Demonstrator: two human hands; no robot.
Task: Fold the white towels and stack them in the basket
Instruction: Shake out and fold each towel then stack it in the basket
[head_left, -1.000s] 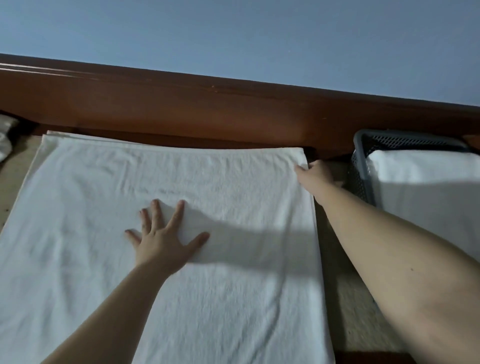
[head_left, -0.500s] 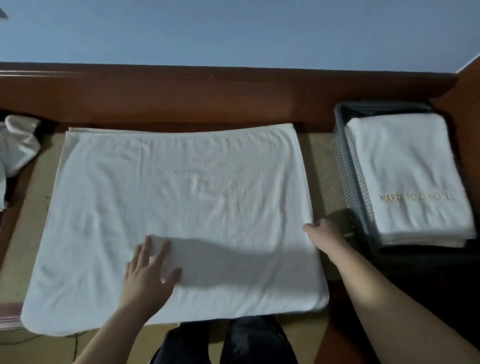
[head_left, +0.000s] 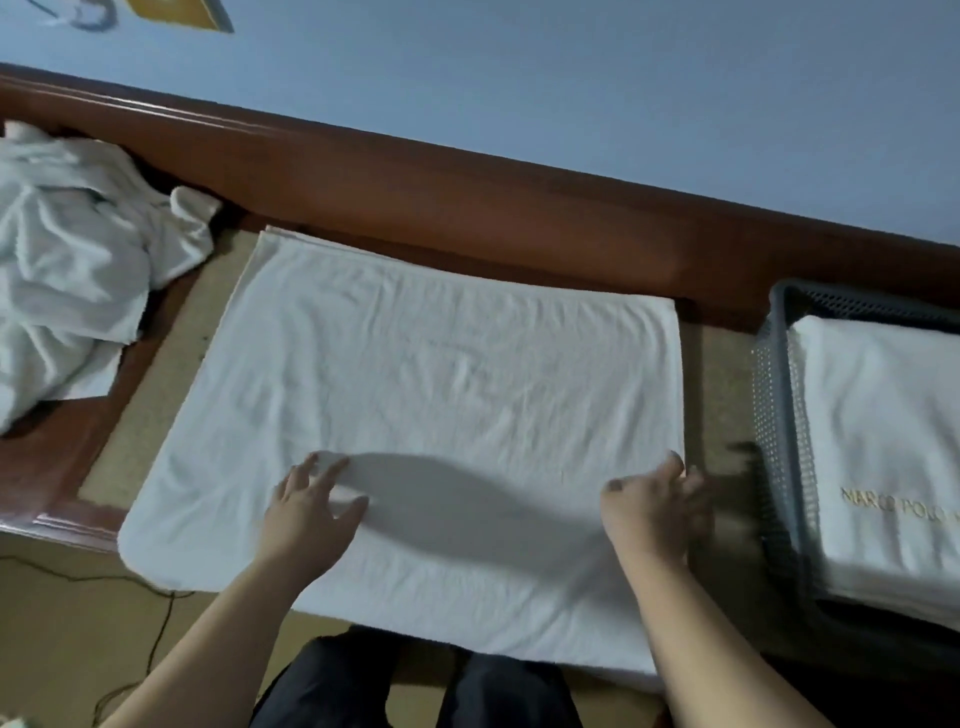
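Mid-fold: towel (head_left: 431, 410) flat at frame centre. Left hand (head_left: 306, 512) spread flat on it, right hand (head_left: 657, 501) at its right edge, grip unclear. Next: fold across, then basket (head_left: 779, 415) at right.

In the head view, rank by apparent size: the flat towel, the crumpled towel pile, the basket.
1. flat towel
2. and 3. crumpled towel pile and basket: both cut off by the frame, so unranked.
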